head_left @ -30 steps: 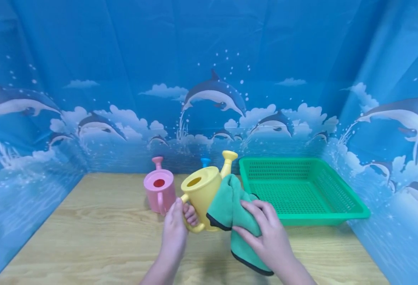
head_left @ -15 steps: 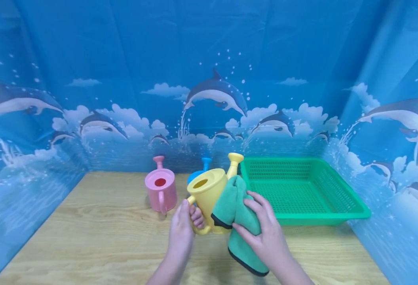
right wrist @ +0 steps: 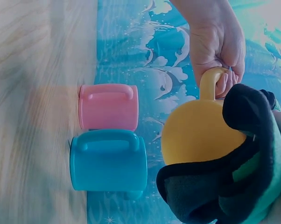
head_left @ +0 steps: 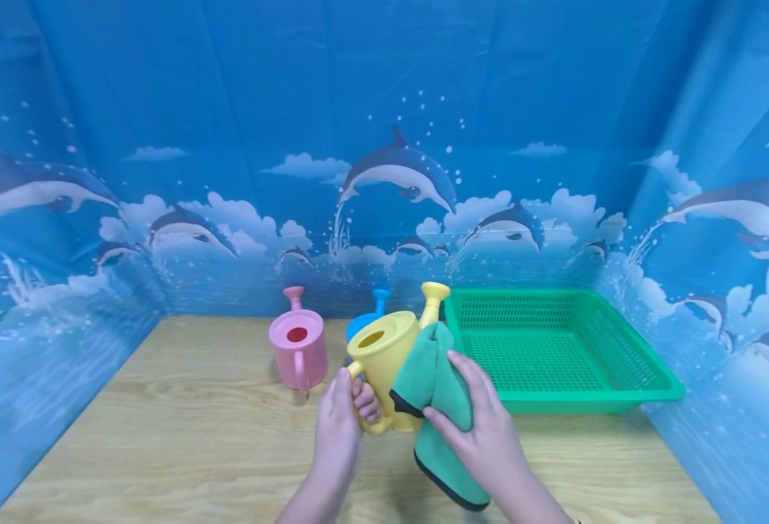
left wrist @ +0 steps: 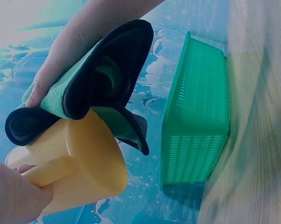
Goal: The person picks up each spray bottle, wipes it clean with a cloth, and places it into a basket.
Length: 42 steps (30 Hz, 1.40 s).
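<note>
My left hand [head_left: 343,417] grips the handle of a yellow watering can [head_left: 387,353], fingers curled round it. The can is held up off the table, tilted, its spout pointing away to the right. My right hand [head_left: 483,429] holds a green cloth [head_left: 446,393] with black edging against the can's right side. Part of the cloth hangs down below that hand. From the left wrist view, the folded cloth [left wrist: 84,84] lies over the can's side above the base [left wrist: 101,158]. In the right wrist view the cloth [right wrist: 252,172] wraps partly round the can's bottom [right wrist: 201,133].
A pink watering can [head_left: 299,349] stands on the wooden table [head_left: 181,415] at the left. Behind the yellow can is a blue watering can [head_left: 363,322], mostly hidden in the head view. A green plastic basket [head_left: 594,397] stands at the right. Dolphin-print sheeting [head_left: 260,109] encloses the table.
Both hands' yellow can shifted right and slightly down in the head view, uncovering more of the blue can. The right hand and cloth stayed against the can's side, moving slightly.
</note>
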Each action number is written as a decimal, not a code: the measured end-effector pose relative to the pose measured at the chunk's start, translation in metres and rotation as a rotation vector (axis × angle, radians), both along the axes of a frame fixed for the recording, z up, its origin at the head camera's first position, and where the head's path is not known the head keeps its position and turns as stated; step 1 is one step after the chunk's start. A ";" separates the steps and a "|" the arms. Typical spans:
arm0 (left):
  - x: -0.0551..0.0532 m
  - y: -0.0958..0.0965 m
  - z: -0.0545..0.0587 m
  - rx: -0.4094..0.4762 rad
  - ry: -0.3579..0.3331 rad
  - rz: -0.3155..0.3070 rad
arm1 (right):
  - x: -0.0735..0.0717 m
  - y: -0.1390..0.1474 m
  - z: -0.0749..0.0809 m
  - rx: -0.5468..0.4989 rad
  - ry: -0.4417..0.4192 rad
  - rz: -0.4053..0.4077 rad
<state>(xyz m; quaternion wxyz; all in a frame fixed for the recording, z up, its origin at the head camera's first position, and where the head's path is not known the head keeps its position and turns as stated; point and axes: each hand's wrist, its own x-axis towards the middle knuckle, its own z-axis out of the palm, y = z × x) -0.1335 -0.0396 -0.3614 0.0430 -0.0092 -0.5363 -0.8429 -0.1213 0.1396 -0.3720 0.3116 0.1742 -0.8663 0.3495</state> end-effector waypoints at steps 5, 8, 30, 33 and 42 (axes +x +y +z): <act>0.000 0.001 -0.001 0.009 0.006 0.001 | 0.000 -0.001 -0.001 0.010 0.022 0.012; 0.000 0.002 -0.002 0.016 0.002 0.000 | -0.001 -0.003 -0.001 0.025 0.048 0.006; 0.001 0.001 0.002 -0.088 0.026 0.018 | 0.000 -0.003 -0.014 0.220 0.458 -0.034; 0.003 0.001 0.003 -0.096 0.037 0.013 | 0.001 -0.003 -0.017 0.227 0.495 -0.042; 0.009 0.004 0.003 -0.120 0.051 0.002 | -0.002 -0.011 -0.006 0.226 0.533 -0.083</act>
